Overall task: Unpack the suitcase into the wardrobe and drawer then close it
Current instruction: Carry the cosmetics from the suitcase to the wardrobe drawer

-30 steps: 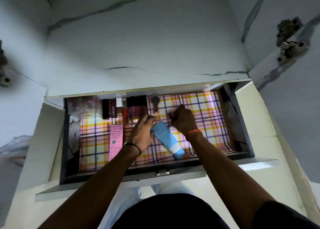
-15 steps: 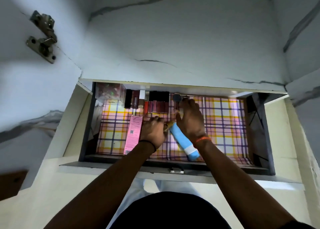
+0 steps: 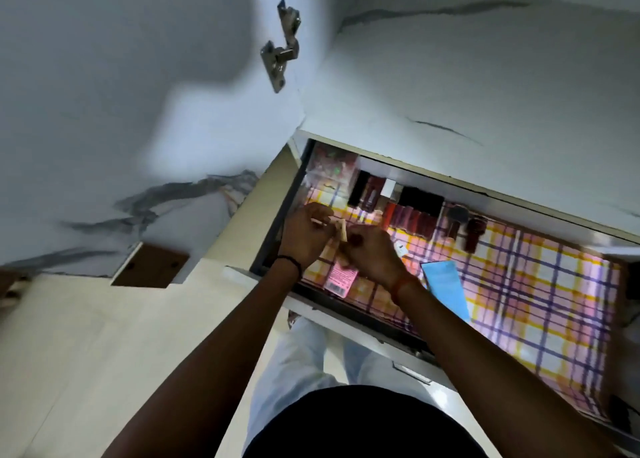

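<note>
The drawer [image 3: 277,236] is lined with glossy plaid paper [image 3: 540,305], the wardrobe panels [image 3: 485,87] look like smooth marble-patterned laminate, the hinge [image 3: 280,52] is shiny metal, and the blue tube [image 3: 446,288] looks like matt plastic.

You cannot tell what your left hand [image 3: 304,232] and right hand [image 3: 370,253] pinch between them: the small tan objects [image 3: 341,231] are blurred, and your fingers cover most of them. Your hands and wrists also hide the upper part of the pink box [image 3: 341,279] and a small white item [image 3: 401,249] behind your right hand, while the lettering on the box and on the blue tube [image 3: 445,288] is too small to read. The drawer [image 3: 353,314] runs off the right edge, its far corner lost in shadow, and the cosmetics [image 3: 412,217] along its back are too blurred to name singly.
</note>
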